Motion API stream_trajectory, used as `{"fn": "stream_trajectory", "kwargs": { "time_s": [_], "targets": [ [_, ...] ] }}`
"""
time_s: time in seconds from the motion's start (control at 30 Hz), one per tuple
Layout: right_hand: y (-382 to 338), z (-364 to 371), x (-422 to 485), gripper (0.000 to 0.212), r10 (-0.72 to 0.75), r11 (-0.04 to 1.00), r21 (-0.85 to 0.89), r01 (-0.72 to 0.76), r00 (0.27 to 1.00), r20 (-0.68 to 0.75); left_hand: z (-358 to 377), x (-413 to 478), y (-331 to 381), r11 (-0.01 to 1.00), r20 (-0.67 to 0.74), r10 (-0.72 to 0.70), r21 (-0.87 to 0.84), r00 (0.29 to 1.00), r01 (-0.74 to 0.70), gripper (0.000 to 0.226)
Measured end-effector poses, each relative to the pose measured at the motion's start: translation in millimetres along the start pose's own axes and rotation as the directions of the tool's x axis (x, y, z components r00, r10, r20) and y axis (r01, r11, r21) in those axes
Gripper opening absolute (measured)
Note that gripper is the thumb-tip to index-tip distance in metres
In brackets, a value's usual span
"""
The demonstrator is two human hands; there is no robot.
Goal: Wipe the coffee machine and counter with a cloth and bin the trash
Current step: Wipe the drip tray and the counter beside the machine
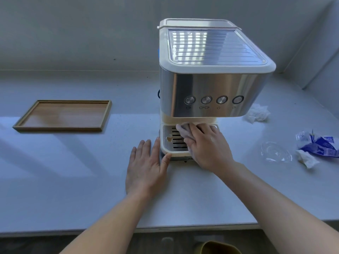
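A steel and cream coffee machine (211,85) stands on the white counter (91,171). My right hand (207,145) presses a pale cloth (181,128) flat on the machine's slotted drip tray (170,142), where a small brown stain shows at the left. My left hand (146,165) lies flat on the counter against the drip tray's left front corner, fingers spread, thumb touching the tray. Trash lies on the counter to the right: a crumpled white tissue (257,113), a clear plastic lid (276,152), a blue and white wrapper (319,144) and another crumpled tissue (306,158).
A shallow wooden tray (27,125) sits on the counter at the left. A grey wall runs behind the machine and a side wall closes the right. The counter's front edge is close to me, with a yellowish object (216,247) below it.
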State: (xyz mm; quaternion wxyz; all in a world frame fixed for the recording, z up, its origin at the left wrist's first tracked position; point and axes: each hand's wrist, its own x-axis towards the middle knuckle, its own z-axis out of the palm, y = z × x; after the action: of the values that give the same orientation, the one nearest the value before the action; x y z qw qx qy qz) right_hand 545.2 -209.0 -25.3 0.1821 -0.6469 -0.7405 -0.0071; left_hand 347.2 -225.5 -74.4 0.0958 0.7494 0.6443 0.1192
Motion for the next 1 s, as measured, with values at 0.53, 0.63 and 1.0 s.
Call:
{"fn": "stream_trajectory", "kwargs": {
  "time_s": [0.53, 0.63, 1.0],
  "targets": [
    [10, 7, 13, 0.037, -0.005, 0.986, 0.169, 0.007, 1.000, -0.010, 1, -1, 1, 1.000, 0.015, -0.004, 0.021, 1.000, 0.004, 0.073],
    [-17, 13, 13, 0.037, -0.071, 0.975, 0.205, 0.083, 0.995, -0.065, 0, -1, 2, 1.000, 0.024, -0.004, 0.022, 1.000, 0.003, 0.074],
    [-25, 20, 20, 0.029, -0.065, 0.988, 0.136, 0.066, 0.998, -0.015, -2, 0, 2, 1.000, 0.036, -0.009, 0.027, 0.999, 0.008, 0.078]
  ]
}}
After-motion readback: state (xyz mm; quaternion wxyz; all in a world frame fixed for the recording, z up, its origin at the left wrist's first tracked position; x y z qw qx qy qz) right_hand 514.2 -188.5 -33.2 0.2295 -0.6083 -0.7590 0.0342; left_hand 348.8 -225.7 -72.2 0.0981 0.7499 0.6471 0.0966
